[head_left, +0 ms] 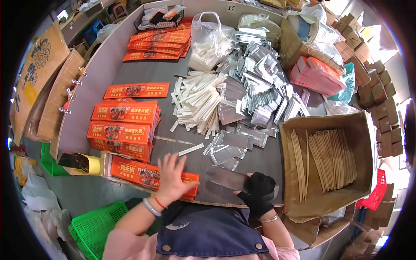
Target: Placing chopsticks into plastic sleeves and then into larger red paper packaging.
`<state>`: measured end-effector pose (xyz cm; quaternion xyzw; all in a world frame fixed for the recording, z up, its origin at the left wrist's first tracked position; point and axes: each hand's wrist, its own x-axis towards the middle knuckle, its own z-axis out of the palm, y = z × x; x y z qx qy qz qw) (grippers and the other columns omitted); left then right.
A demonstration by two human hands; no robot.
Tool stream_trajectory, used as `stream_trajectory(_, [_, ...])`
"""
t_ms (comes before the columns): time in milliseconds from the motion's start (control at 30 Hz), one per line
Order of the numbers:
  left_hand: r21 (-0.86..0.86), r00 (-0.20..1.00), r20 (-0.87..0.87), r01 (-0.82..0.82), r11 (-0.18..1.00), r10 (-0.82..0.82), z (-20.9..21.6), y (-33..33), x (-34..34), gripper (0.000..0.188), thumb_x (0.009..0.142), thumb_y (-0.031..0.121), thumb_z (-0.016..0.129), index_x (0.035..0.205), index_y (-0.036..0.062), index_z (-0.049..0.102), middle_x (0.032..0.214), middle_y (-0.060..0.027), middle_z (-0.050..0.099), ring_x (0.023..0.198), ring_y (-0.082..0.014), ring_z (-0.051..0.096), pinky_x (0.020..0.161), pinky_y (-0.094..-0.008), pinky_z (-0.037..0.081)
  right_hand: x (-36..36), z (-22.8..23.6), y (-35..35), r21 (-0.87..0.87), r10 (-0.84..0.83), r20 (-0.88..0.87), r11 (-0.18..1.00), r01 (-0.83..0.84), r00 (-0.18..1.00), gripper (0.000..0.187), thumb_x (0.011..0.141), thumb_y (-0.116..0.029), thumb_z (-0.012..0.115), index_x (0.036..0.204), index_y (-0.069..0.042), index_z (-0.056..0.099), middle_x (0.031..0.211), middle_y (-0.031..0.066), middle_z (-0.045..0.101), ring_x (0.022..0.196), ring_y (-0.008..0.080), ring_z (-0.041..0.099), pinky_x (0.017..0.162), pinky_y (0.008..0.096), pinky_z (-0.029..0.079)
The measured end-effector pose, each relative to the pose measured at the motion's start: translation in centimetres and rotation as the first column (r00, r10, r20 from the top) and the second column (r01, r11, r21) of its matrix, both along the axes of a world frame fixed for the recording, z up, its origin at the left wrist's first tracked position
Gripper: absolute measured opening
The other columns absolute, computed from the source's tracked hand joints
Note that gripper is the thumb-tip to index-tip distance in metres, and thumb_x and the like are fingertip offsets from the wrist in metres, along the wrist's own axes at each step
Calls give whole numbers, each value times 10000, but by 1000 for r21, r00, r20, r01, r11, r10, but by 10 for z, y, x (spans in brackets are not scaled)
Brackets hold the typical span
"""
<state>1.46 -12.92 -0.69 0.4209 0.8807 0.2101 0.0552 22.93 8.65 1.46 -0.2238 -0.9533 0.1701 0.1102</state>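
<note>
My bare left hand (172, 175) has its fingers spread over a red printed paper sleeve (136, 170) at the table's near edge; I cannot tell whether it touches it. In a black fingerless glove, my right hand (259, 193) pinches a flat, grey see-through packet (227, 178), blurred by motion. Beyond it lie several silvery flat packets (236, 141) and a loose pile of white paper-wrapped sticks (200, 102). One white stick (191, 149) rests alone beyond my left hand. Overlapping red sleeves (123, 112) are stacked at the left.
At the right stands an open cardboard box (291, 186) with bare wooden chopsticks in it. A large heap of silvery packets (264, 82) and a clear plastic bag (207, 39) fill the far side. A green basket (97, 223) is below the table at left. A grey panel (93, 71) borders the table.
</note>
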Motion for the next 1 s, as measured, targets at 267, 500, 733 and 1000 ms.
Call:
stream_trajectory(267, [36,978,196,-80,996,72,-30,-3,10,966,633,473,852,1371,-12,460,1455,-212,357,1379,-422,277,1138,-618,140,-9,6,-14,0,153,196,988,-156,969,646,674,-535,756,1103,-80,594,1009,87,603,966,287,569,917,463,352])
stream_trajectory(500, [89,989,143,16,996,-28,-32,6,-7,769,718,373,810,1319,-1,508,1418,-203,405,1314,-420,349,1086,-563,244,-62,-35,-47,-91,296,-151,946,-311,943,732,656,-563,785,1131,-46,576,1035,136,616,956,344,587,829,458,428])
stream_trajectory(733, [72,1000,4,-5,997,5,-40,56,-63,112,756,121,746,816,94,655,906,-73,576,927,-308,547,791,-452,422,82,-37,81,177,-617,-64,766,618,784,367,774,-233,755,1048,-36,609,1015,176,603,994,378,571,877,459,454])
stream_trajectory(1000, [439,947,-136,321,839,-291,-40,155,-34,205,729,132,759,858,74,611,903,-82,575,910,-321,558,773,-423,443,102,-39,95,265,-730,254,684,680,635,189,861,-151,628,976,-16,562,1028,195,577,994,375,570,833,463,477])
